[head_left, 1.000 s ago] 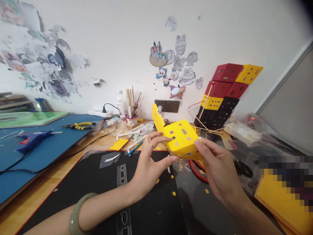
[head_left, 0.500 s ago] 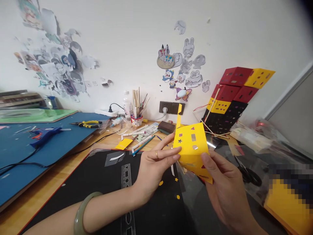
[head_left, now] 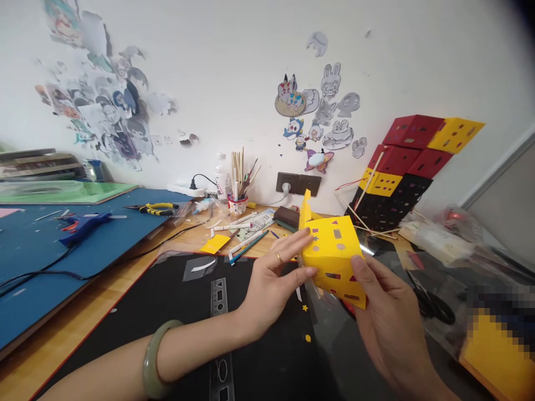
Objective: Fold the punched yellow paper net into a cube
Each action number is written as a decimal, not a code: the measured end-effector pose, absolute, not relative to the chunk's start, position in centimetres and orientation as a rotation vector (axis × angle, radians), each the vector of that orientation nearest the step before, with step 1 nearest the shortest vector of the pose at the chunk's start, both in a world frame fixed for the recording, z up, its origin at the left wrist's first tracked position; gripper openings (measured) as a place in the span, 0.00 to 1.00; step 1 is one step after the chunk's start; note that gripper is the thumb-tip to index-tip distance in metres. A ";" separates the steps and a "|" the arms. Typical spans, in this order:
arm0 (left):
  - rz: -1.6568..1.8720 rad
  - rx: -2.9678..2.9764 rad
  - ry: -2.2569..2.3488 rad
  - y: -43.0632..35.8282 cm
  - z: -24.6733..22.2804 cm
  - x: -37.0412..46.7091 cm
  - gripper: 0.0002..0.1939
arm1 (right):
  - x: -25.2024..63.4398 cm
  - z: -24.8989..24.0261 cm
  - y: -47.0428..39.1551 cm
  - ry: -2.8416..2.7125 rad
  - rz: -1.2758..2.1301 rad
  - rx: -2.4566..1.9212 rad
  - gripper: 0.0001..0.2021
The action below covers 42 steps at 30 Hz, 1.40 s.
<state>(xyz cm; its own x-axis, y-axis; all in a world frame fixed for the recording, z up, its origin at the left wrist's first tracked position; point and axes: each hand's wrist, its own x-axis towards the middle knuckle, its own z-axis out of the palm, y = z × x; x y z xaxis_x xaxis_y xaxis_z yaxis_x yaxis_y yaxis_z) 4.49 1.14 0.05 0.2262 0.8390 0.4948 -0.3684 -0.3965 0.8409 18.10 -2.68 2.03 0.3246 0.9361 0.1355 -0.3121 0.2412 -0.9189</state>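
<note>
Between my two hands is a yellow paper box with small cut-out shapes: stars, triangles and rectangles. One narrow flap of it stands up at the back left. My left hand, with a ring and a green bangle, pinches the box's left edge between thumb and fingers. My right hand grips the lower right corner, thumb on the near face and fingers behind. The box is tilted above the black mat. A clear stencil ruler lies on the mat, partly under my left forearm.
A stack of red, yellow and black boxes stands at the back right. Scissors lie right of my right hand. A blue glue gun and pliers rest on the blue board. A brush cup stands near the wall.
The yellow box has turned slightly, so more of its lower cut-out face shows. My left fingers have shifted on its edge. The whole view has moved a little.
</note>
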 end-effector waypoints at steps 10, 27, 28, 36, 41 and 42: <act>1.517 1.557 0.509 1.7 -0.1 4.5 0.11 | 17.9 2.1 -2.6 -0.828 1.070 -0.962 0.08; 1.195 1.802 0.513 1.9 1.3 3.6 0.39 | 20.0 3.7 -2.3 -1.153 1.101 -1.035 0.12; 1.162 1.928 0.502 1.9 1.8 3.3 0.45 | 20.0 3.9 -2.5 -1.200 1.115 -1.043 0.12; 0.907 1.850 0.586 2.9 4.2 2.0 0.06 | 20.2 4.7 -3.7 -1.605 0.231 -1.106 0.13; 1.050 1.313 0.554 3.7 4.2 1.5 0.06 | 20.4 3.9 -4.0 -1.869 -0.648 -0.882 0.22; 1.067 1.260 0.527 3.7 4.3 1.5 0.06 | 20.3 3.7 -3.8 -1.897 -0.723 -0.892 0.24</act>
